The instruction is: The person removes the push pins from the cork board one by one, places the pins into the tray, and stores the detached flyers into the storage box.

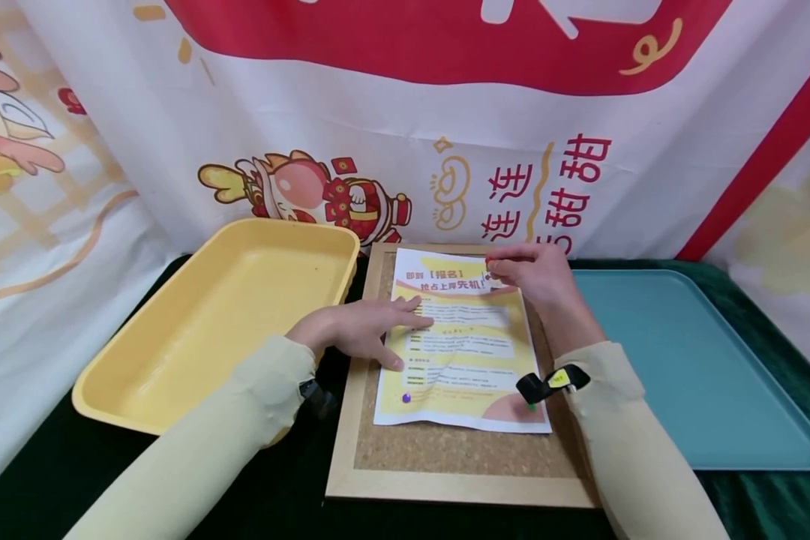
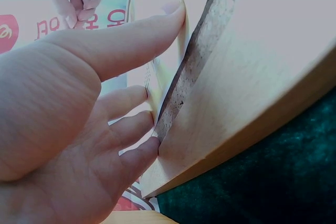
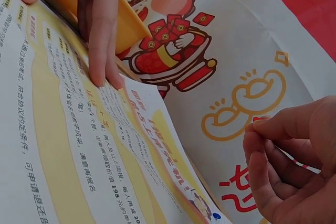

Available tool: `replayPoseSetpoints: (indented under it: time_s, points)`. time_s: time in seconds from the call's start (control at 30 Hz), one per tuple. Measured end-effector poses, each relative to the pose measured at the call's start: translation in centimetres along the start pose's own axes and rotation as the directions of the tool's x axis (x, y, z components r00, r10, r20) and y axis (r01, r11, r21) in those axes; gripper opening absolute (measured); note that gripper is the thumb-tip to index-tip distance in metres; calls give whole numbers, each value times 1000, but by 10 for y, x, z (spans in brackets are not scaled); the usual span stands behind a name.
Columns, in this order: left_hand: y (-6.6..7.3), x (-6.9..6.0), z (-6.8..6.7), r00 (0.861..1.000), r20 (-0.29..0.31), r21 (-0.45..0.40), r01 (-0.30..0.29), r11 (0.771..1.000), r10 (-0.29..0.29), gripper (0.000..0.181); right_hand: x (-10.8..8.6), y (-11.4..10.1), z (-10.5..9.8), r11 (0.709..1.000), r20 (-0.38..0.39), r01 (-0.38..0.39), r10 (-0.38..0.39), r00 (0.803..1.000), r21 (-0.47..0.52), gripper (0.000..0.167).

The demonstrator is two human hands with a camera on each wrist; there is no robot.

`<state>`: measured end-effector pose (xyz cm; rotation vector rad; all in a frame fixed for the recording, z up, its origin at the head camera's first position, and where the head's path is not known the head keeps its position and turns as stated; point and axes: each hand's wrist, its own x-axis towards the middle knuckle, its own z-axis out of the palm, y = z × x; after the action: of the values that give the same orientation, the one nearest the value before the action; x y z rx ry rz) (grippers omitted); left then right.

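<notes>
One sheet (image 1: 466, 375) lies on a board (image 1: 445, 454), centre of the head view. The left hand (image 1: 364, 328) rests on the sheet's left side, fingers spread; the right hand (image 1: 538, 279), near its upper right corner, pinches a red object (image 1: 489, 261). A yellow tray (image 1: 216, 330) stands left, a blue tray (image 1: 695, 367) right. In the left wrist view, the left hand's outstretched fingers touch the sheet mid-frame. In the right wrist view, the right hand, lower right, grips the red object; a blue pin (image 3: 217, 216) shows near the bottom edge.

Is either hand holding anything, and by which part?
Right hand pinches a small red object, gripped part hidden; left hand holds nothing, resting on the paper.
</notes>
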<state>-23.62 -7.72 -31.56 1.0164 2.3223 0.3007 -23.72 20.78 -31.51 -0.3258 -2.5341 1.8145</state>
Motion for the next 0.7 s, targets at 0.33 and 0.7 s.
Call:
replayPoseSetpoints:
  time_s: [0.33,0.7]
  points:
    - [-1,0,-1,1000,1,-4,-1,1000,1,77,3,-5,-3,999,-32,-38,38,999,-9,27]
    - [-1,2,0,1000,0,-3,5,1000,-5,77,1,1,-18,1000,-27,26,-26,999,-2,33]
